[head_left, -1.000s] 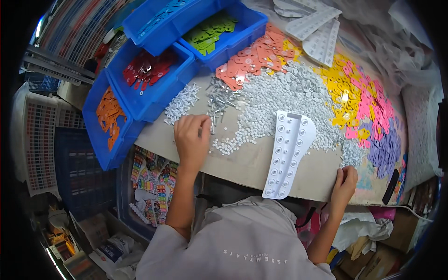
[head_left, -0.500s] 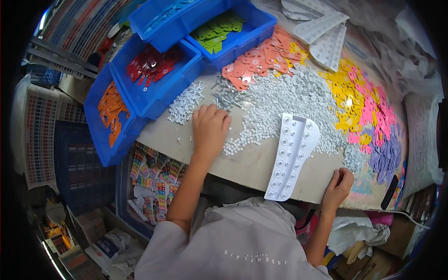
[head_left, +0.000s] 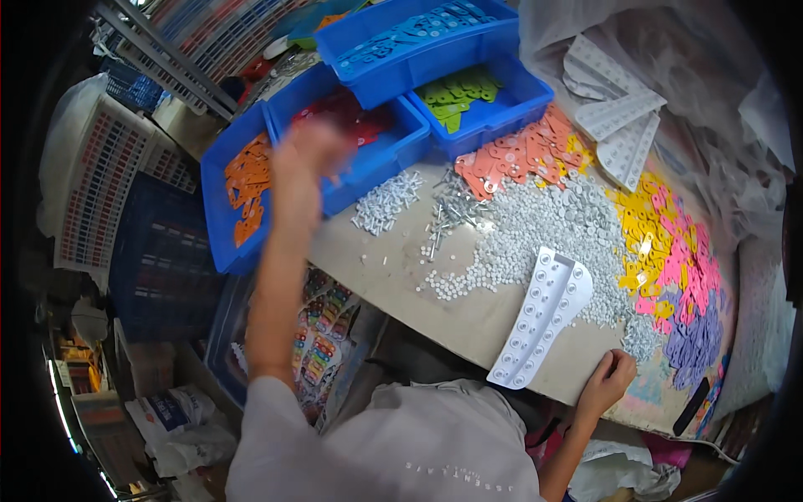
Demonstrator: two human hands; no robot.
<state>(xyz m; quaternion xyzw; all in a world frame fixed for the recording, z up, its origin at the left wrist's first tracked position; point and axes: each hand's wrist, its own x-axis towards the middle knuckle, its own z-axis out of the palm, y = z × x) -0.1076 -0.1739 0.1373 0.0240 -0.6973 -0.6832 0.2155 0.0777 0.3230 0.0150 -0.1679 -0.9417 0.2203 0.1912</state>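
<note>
My left hand (head_left: pixel 316 149), smeared by motion, is over the front of a blue bin (head_left: pixel 393 159) that holds red flat pieces (head_left: pixel 360 125). Its fingers are too blurred to show whether they hold anything. At the table's front edge rests my right hand (head_left: pixel 608 383), fingers curled inward; what they hold, if anything, is hidden. Beside it lie small silvery pieces (head_left: pixel 641 337). A white plastic tray (head_left: pixel 534 322) with rows of round seats and a central channel lies between my hands, its near end over the table edge. Small white rings (head_left: pixel 535 226) spread beyond it.
White pins (head_left: pixel 386 201) and metal pins (head_left: pixel 456 211) are heaped near the bins. Coral (head_left: pixel 510 159), yellow (head_left: pixel 640 226), pink (head_left: pixel 690 272) and purple (head_left: pixel 696 347) pieces cover the right side. More blue bins hold orange (head_left: pixel 248 180), green (head_left: pixel 460 94) and blue pieces (head_left: pixel 418 35). White trays (head_left: pixel 623 113) lie at the back.
My left hand has moved from beside the metal pins, leftward and away from me, to over the bin of red pieces. My right hand stays by the table edge. The whole view has shifted.
</note>
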